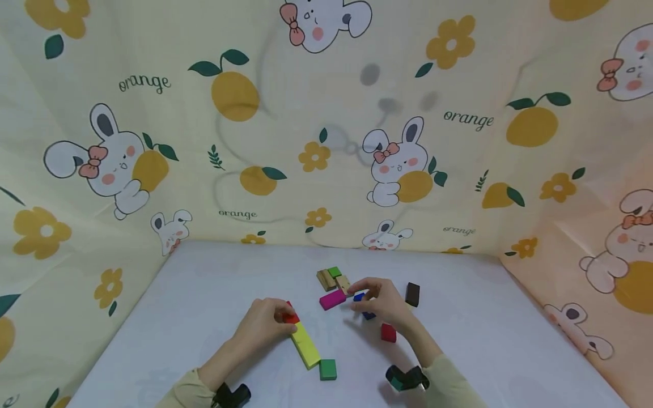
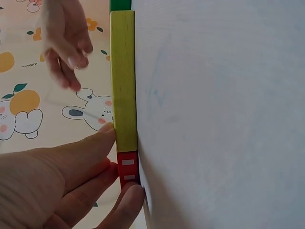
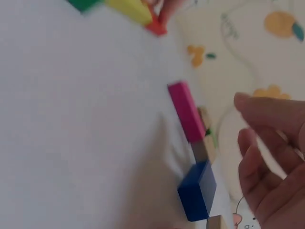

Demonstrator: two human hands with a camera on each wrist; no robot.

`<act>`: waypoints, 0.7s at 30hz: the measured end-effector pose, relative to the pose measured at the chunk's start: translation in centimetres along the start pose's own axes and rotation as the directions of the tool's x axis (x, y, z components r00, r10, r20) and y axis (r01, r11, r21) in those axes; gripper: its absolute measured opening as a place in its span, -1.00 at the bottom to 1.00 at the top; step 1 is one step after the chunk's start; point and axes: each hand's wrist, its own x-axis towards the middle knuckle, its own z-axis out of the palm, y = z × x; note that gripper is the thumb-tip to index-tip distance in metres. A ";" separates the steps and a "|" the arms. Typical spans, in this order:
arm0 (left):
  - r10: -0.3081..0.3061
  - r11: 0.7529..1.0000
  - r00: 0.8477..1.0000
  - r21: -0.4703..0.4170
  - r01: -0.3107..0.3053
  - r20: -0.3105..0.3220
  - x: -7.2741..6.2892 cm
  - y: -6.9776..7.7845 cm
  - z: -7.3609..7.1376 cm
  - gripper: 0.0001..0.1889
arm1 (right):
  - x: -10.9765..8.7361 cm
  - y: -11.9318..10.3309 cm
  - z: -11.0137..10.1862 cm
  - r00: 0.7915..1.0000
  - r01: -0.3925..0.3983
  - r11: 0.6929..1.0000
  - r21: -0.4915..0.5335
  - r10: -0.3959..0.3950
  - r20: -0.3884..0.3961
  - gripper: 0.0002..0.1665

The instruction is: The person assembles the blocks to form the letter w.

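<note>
My left hand (image 1: 262, 322) pinches a small red block (image 1: 291, 315) at the far end of a long yellow block (image 1: 306, 347). The left wrist view shows white rectangles on the red block (image 2: 127, 169), which meets the yellow block (image 2: 123, 81) end to end. A green block (image 1: 328, 369) sits against the yellow one's near end. My right hand (image 1: 385, 303) hovers above the table with bent, parted fingers and nothing between them. Beneath it lies a blue block (image 3: 197, 192), partly hidden in the head view. Just left of that hand is a magenta block (image 1: 333, 300).
Behind the magenta block stand wooden blocks (image 1: 326, 279) and a light green block (image 1: 334, 272). A dark brown block (image 1: 412, 294) and another red block (image 1: 389, 333) lie to the right. Patterned cloth (image 1: 326, 170) walls the white table (image 1: 229, 272) at the back and sides.
</note>
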 end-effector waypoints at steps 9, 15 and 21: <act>-0.005 1.000 1.000 -0.011 0.005 0.004 -0.1 0.1 -0.2 -0.72 | 4.3 0.7 0.7 0.989 -0.001 1.000 -0.007 0.002 0.145 -0.61; -0.008 1.000 1.000 -0.002 0.008 0.003 0.0 0.0 -0.2 -0.71 | 5.3 0.8 1.2 0.982 -0.037 0.999 0.014 0.033 0.184 -0.58; -0.006 1.000 1.000 -0.023 0.006 0.003 -0.1 -0.1 -0.2 -0.73 | 5.8 1.3 1.6 0.983 -0.073 0.997 -0.006 0.073 0.167 -0.57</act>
